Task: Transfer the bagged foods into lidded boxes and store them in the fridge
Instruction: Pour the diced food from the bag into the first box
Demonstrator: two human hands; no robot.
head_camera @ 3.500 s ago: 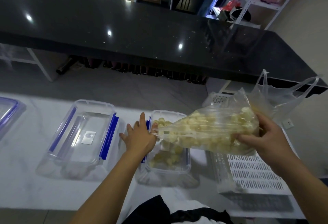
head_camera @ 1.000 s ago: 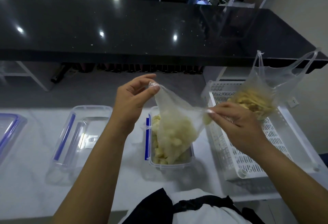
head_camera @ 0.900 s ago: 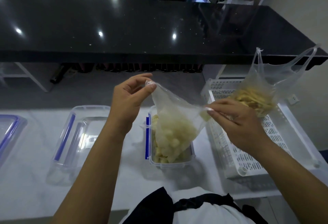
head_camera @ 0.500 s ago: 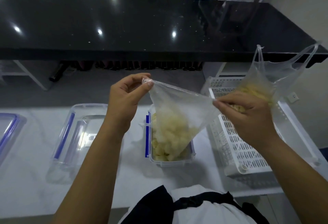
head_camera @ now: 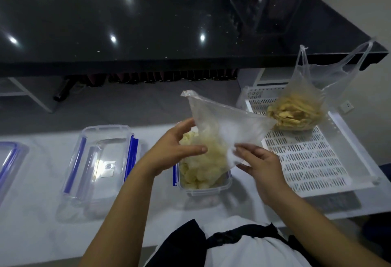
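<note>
I am squeezing the clear plastic bag (head_camera: 228, 127) with my left hand (head_camera: 175, 148) curled round it and my right hand (head_camera: 257, 164) pinching its lower edge, above the clear box (head_camera: 204, 188) at six o'clock; I should be keeping its mouth low so the pale pieces (head_camera: 201, 167) drop inside.

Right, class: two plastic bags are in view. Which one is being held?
The clear bag over the food-filled box, gripped by both hands. The handled bag of yellow strips sits untouched in the white crate.
</note>
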